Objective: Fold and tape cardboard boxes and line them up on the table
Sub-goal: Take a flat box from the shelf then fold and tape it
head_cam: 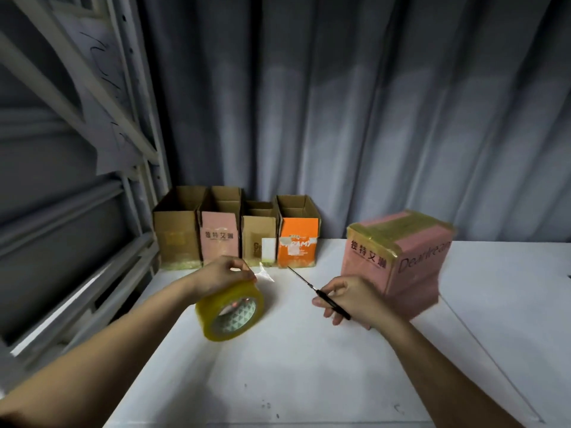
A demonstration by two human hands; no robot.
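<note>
Gripping the yellow tape roll [230, 310] from above, the left hand [224, 274] steadies it on the white table [309, 366]; the right hand [352, 301] clasps black-handled scissors [318, 293] beside the taped pink box [398, 257].

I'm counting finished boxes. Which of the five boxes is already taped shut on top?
The pink box standing alone near the right hand; yellowish tape covers its top. The four boxes in the back row are open-topped.

Four open boxes [236, 230] lined up; taped pink box [398, 257] apart, right.
</note>
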